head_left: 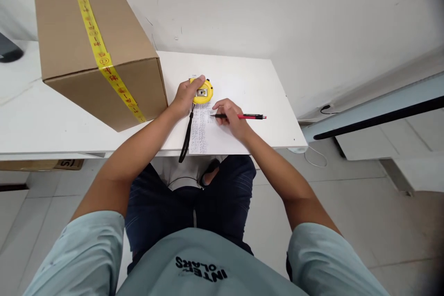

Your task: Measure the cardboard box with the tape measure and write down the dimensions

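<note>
My left hand [188, 95] is closed around a yellow tape measure [205, 94] at the upper part of a sheet of paper. A black wrist strap [187, 136] hangs from the tape measure down over the table's front edge. The white paper [225, 141] carries dense rows of handwriting on its left side. My right hand [231, 118] grips a red and black pen [255, 116], its tip at the paper near the written rows. The pen lies nearly level, its back end pointing right.
A large cardboard box [104, 51] with yellow printed tape stands on the white table [263, 88], left of my hands. Behind the table rises a white wall [243, 9]. A dark object [9, 50] sits at the far left. A cable [317, 157] hangs near the right end.
</note>
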`<state>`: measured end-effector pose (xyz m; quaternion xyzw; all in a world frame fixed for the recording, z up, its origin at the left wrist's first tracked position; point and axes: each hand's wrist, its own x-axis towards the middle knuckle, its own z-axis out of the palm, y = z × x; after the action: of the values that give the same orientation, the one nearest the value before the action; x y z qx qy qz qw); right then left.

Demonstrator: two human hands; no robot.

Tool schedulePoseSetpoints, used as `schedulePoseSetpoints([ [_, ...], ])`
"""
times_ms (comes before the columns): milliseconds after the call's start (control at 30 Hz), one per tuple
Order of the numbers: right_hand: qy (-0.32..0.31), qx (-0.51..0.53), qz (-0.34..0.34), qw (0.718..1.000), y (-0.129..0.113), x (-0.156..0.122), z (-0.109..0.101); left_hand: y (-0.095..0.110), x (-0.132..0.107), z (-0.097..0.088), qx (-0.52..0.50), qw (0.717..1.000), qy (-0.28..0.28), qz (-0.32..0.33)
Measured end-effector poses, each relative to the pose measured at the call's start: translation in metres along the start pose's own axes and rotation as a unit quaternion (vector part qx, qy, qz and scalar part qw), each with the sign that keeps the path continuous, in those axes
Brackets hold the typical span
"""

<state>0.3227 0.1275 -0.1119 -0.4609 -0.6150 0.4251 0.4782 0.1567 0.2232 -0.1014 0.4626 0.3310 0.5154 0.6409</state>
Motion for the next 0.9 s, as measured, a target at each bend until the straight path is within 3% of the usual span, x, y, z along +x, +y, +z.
schedulePoseSetpoints([
  [200,0.007,-0.045,0.070,0.997,-0.002,0.007,0.001,-0.001,-0.002,0.001,0.021,0.999,0.013,-0.021],
  [433,0.029,-0.165,0.039,0.985,-0.007,0.000,0.009,-0.002,-0.006,0.004,0.042,0.999,0.005,-0.034],
  [700,0.010,-0.162,0.048,0.986,-0.008,0.001,0.008,-0.007,-0.007,0.001,0.053,0.998,-0.033,-0.018],
  [900,0.016,-0.167,0.052,0.984,-0.008,0.000,0.008,-0.010,-0.006,0.001,0.061,0.997,-0.031,-0.020],
])
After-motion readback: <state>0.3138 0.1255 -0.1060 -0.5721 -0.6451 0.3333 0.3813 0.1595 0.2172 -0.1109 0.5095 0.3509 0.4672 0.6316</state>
